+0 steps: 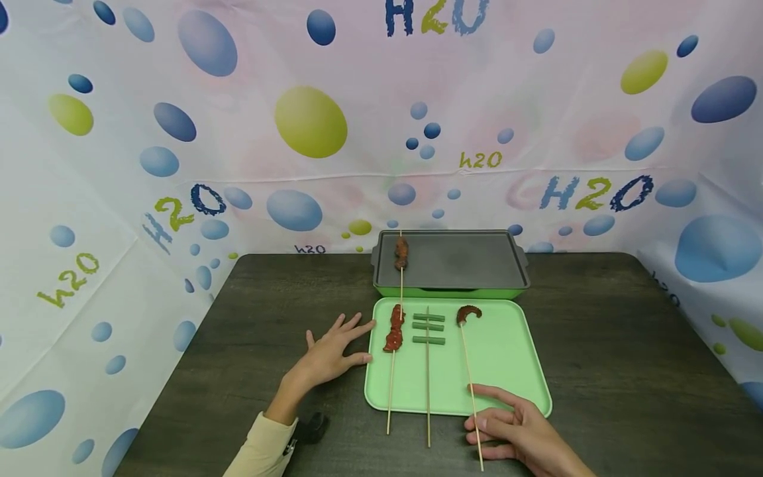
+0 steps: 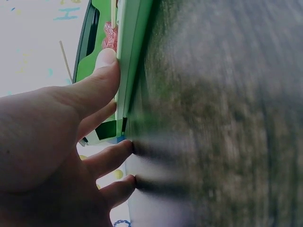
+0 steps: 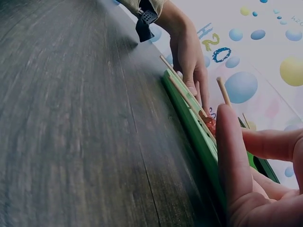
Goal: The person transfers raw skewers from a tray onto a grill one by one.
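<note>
Dark tabletop (image 1: 626, 371) extends widely beside the green tray (image 1: 503, 361), left hand (image 1: 330, 354) splayed against its left edge, right hand (image 1: 521, 430) pinching the brown-tipped skewer (image 1: 467, 358), lower right.

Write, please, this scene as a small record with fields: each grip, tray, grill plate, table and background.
left grip: spread, at left edge of green tray
right grip: holds stick of curled brown skewer
green tray: red skewer and green skewer lie on it; whether curled brown skewer touches it is unclear
grill plate: one dark brown skewer
table: dark, wood-like
background: white, bubble-printed cloth
</note>
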### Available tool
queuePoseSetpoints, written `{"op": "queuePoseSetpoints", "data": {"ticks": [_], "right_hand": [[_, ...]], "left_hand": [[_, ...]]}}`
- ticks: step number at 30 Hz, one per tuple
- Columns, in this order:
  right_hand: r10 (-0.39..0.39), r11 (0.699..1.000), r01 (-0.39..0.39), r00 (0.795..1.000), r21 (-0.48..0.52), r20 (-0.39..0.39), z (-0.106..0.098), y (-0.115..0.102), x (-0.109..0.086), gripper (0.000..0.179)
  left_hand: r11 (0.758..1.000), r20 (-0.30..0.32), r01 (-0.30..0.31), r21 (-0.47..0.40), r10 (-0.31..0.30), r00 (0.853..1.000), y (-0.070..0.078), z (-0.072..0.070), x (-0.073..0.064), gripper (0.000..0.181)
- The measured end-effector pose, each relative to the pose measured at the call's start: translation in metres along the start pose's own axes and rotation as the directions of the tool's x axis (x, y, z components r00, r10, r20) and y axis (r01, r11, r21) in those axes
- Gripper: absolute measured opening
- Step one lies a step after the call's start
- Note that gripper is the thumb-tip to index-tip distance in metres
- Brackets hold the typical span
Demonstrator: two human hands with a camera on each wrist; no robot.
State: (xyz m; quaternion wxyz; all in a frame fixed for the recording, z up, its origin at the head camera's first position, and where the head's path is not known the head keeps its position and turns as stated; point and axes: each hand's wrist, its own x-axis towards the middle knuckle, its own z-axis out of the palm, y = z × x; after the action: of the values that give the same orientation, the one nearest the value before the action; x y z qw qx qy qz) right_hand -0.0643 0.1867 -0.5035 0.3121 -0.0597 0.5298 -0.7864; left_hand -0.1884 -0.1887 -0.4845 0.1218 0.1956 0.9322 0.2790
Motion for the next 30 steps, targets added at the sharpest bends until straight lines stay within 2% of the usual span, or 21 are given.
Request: {"op": "queuePoseSetpoints", "data": {"ticks": [7, 16, 25, 30], "right_hand": [[-0.058, 0.998, 0.058, 0.998, -0.019, 0.032, 0.000, -0.002, -0.005, 0.050], [-0.051, 0.995, 0.049, 0.998, -0.090, -0.021, 0.012, -0.017, -0.008, 0.055], [-0.062, 0.980, 0.032, 0.987, -0.194, -0.149, 0.025, -0.030, 0.012, 0.071], [-0.095, 0.975, 0.058, 0.981, -0.215, -0.167, 0.030, -0.035, 0.028, 0.071]], "left_hand": [[1.000, 0.002, 0.003, -0.005, -0.003, 1.000, 0.003, 0.000, 0.000, 0.069], [1.000, 0.002, 0.005, -0.007, -0.005, 1.000, 0.005, -0.002, -0.002, 0.069], [1.000, -0.001, 0.003, -0.011, -0.003, 1.000, 0.004, -0.002, -0.001, 0.068], [1.000, -0.004, 0.002, -0.010, -0.002, 1.000, 0.004, -0.001, -0.001, 0.068]]}}
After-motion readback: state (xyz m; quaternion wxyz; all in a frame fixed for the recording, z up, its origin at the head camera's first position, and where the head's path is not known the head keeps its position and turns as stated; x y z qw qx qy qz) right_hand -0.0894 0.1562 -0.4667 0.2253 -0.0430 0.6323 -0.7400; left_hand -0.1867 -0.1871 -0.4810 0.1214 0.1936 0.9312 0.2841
